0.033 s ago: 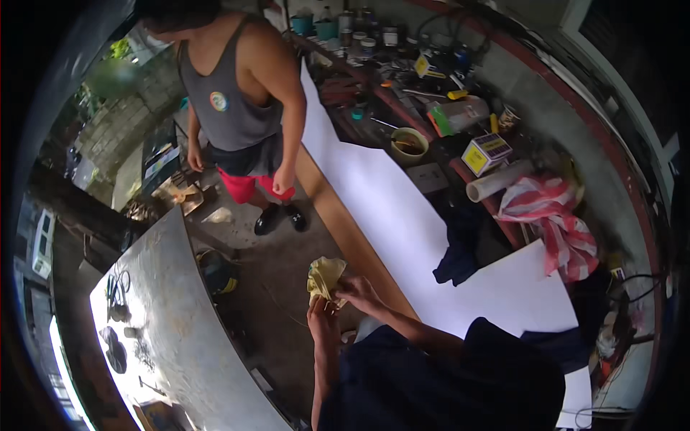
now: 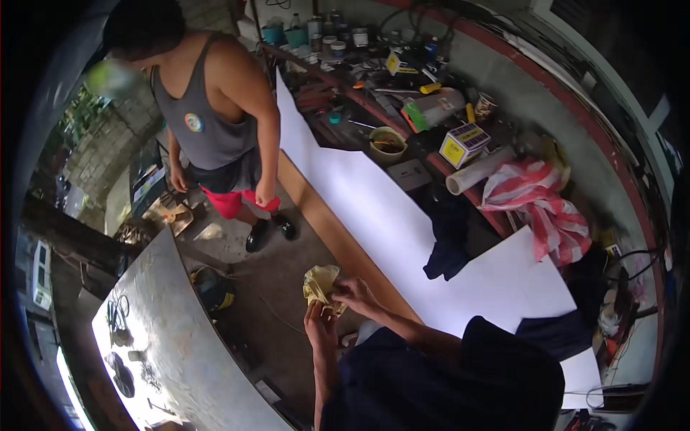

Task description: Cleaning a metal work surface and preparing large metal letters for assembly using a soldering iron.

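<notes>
Both of my hands hold a crumpled pale-yellow thin bundle (image 2: pixel 319 282) in front of my body; whether it is cloth, paper or plastic I cannot make out. My left hand (image 2: pixel 320 325) grips its lower edge from below, fingers bent upward. On the bundle's right side, my right hand (image 2: pixel 353 294) pinches it with thumb and fingers. The bundle is held in the air over the dark floor, beside the brown edge of a board (image 2: pixel 345 241) topped with a white sheet (image 2: pixel 388 208).
Another person (image 2: pixel 215 108) stands ahead on the left. A grey metal-like tabletop (image 2: pixel 187 337) with cables lies at left. Beyond the white sheet, a cluttered bench holds a bowl (image 2: pixel 388 144), a yellow-and-white box (image 2: pixel 464 144), a roll (image 2: pixel 478 171) and a red-and-white striped bag (image 2: pixel 535 205).
The view has tilted slightly, so most background things sit further left in it. My hands keep their grip on the yellow bundle, which has barely changed shape.
</notes>
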`<state>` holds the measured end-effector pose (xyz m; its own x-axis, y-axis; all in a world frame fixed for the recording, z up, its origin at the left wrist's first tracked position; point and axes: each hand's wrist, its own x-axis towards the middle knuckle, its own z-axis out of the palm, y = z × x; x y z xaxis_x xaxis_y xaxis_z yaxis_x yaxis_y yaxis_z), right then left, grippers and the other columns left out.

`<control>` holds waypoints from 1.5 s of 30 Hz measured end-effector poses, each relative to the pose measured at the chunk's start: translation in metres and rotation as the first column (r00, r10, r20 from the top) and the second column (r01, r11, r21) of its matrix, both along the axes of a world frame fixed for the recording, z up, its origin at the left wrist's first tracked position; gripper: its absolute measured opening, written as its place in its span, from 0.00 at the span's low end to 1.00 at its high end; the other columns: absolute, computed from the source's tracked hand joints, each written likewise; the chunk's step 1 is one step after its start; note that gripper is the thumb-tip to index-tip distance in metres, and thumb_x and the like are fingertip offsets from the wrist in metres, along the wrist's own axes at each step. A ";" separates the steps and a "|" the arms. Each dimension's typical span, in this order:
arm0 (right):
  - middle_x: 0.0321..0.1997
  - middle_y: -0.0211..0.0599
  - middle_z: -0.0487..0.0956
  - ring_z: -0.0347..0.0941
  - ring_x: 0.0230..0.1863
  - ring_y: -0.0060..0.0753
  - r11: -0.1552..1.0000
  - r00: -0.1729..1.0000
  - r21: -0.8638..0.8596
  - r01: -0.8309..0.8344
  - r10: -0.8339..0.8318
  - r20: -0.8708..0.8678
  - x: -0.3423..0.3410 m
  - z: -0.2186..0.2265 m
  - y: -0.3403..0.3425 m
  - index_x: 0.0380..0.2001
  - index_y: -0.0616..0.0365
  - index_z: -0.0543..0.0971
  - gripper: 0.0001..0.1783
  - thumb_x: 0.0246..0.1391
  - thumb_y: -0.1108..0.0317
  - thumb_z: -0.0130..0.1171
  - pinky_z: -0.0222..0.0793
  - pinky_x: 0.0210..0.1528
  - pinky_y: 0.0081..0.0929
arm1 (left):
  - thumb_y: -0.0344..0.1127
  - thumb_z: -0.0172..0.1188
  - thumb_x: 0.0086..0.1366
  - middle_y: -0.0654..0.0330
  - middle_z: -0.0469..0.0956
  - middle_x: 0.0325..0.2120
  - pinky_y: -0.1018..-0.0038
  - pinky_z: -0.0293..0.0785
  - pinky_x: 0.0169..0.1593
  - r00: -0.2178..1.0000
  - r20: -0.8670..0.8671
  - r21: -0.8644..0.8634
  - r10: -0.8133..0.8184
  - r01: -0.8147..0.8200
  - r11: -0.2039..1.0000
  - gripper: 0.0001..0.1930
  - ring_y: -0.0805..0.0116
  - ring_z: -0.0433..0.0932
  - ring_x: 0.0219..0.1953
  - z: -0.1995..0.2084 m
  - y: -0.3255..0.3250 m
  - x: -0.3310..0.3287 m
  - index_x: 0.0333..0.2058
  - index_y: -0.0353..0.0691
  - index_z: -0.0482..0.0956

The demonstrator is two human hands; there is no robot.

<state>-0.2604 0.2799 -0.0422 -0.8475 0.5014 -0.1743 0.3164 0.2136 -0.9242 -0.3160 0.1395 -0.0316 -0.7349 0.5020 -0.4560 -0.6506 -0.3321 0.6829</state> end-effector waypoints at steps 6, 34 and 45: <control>0.25 0.42 0.81 0.79 0.26 0.37 0.972 0.989 0.184 0.146 -0.136 -0.065 0.107 0.095 0.062 0.39 0.59 0.81 0.17 0.45 0.63 0.65 0.72 0.30 0.31 | 0.33 0.57 0.64 0.66 0.78 0.32 0.81 0.66 0.24 0.972 -0.058 -0.198 -0.230 0.215 0.956 0.09 0.80 0.71 0.22 0.012 0.029 0.055 0.41 0.41 0.79; 0.39 0.37 0.79 0.73 0.39 0.25 -0.726 0.095 0.008 0.688 0.078 -0.992 0.593 0.496 0.101 0.43 0.74 0.78 0.16 0.48 0.81 0.61 0.67 0.46 0.20 | 0.36 0.62 0.58 0.59 0.78 0.31 0.72 0.75 0.31 0.130 -0.589 -0.733 -0.798 0.329 0.595 0.10 0.66 0.77 0.27 -0.046 0.126 0.207 0.36 0.37 0.78; 0.49 0.44 0.79 0.74 0.52 0.39 -0.450 0.366 0.563 0.693 -0.453 -0.813 0.569 0.458 0.056 0.51 0.64 0.75 0.24 0.52 0.65 0.61 0.65 0.56 0.31 | 0.36 0.61 0.63 0.55 0.79 0.39 0.69 0.76 0.45 -0.147 -0.575 -0.621 -0.805 0.719 0.312 0.15 0.63 0.79 0.43 0.040 0.084 0.280 0.47 0.38 0.76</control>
<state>0.3087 0.3359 0.4154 0.1456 0.2927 0.9450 0.8379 0.4714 -0.2751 -0.0358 0.2236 0.0088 0.1598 0.9782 -0.1326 0.3204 0.0757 0.9443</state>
